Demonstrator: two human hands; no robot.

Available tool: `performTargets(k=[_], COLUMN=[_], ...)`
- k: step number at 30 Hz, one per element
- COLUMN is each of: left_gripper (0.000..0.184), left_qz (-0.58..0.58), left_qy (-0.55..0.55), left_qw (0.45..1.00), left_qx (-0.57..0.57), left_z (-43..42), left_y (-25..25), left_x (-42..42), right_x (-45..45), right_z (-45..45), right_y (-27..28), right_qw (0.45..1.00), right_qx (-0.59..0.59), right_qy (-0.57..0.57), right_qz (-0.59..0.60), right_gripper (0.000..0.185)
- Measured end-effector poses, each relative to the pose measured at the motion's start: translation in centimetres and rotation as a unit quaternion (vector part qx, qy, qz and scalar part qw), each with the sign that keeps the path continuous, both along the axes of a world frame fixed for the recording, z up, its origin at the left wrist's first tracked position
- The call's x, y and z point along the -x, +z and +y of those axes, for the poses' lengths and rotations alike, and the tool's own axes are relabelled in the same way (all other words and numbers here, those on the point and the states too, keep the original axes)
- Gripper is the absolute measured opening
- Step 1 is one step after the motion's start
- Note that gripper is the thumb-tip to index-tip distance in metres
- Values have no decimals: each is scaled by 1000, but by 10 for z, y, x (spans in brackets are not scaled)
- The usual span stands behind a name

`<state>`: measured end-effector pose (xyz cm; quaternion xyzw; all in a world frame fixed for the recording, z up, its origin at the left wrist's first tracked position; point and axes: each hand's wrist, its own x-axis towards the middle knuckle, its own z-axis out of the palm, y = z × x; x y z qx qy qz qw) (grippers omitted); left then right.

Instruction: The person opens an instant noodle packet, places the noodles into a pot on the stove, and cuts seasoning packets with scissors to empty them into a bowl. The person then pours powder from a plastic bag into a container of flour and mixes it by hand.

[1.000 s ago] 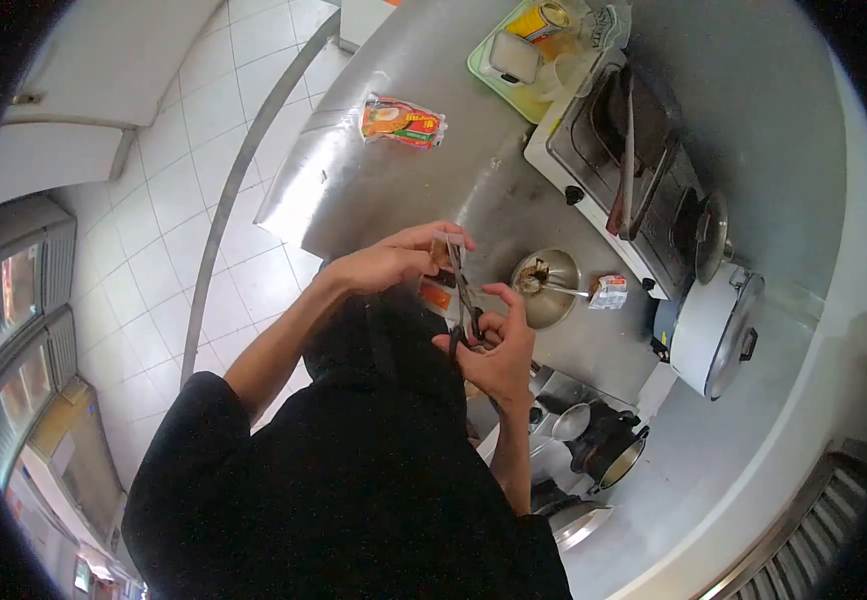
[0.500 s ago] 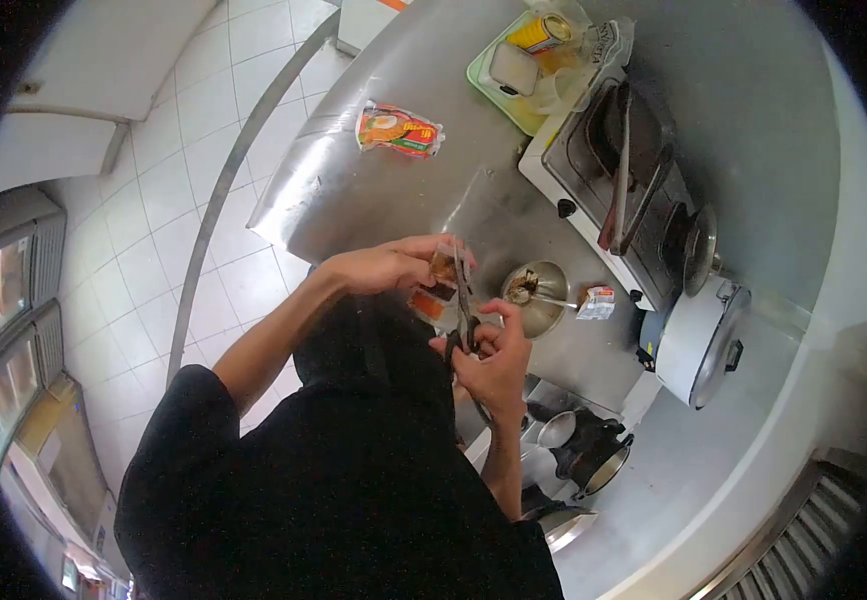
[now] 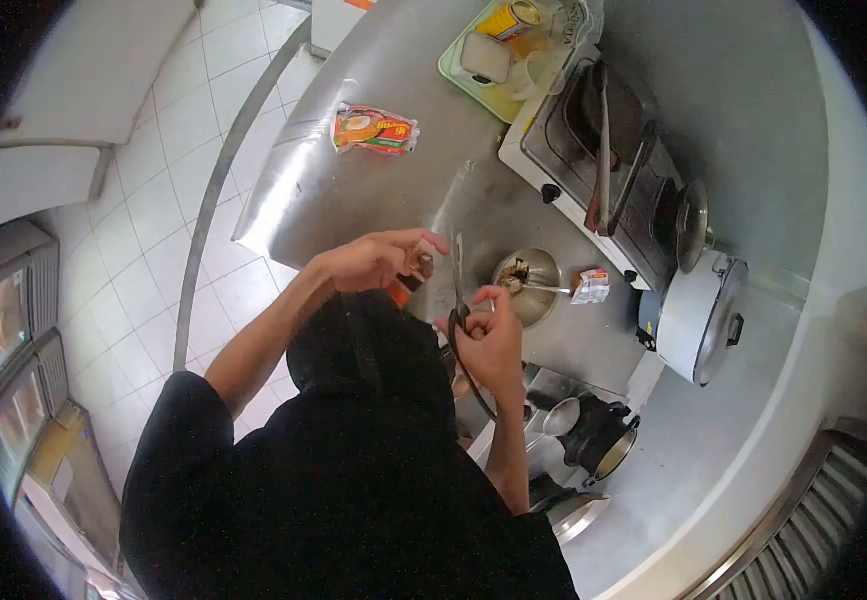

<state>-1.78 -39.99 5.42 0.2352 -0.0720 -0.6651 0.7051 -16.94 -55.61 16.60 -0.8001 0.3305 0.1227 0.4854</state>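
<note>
My left hand is closed around small seasoning sachets, one orange-red and one brown. Its index finger points out toward the scissors. In my right hand are dark-handled scissors, the blades pointing away from me and apart from the sachets. Just beyond that hand a metal bowl stands on the steel counter, with dark brown stuff inside. A spoon rests in the bowl, its handle over the rim. By the handle lies a white and red sachet.
An orange-red noodle packet lies on the steel counter. At the back are a green tray with containers and a gas stove bearing tongs. A white pot and a dark pot stand to the right.
The scissors have come away from the sachets, leaving a gap between my hands. My left hand's index finger has stretched out. The whole view has shifted slightly.
</note>
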Motion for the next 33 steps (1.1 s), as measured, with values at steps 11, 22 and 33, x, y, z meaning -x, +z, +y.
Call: performTargets(k=[11, 22, 33], left_gripper=[52, 37, 21], left_qz=[36, -108, -628], left_qy=[51, 79, 36], left_qw=[997, 973, 718], left_qx=[-42, -188, -299], left_z=[-25, -169, -240], left_y=[-6, -27, -46], left_x=[26, 94, 134], right_x=[54, 82, 102], right_z=[-54, -63, -106], right_y=[-213, -135, -196], right_qw=[959, 876, 722], right_qx=[277, -272, -387], right_qy=[33, -331, -528], right_qz=[-45, -221, -223], right_gripper=[25, 27, 16])
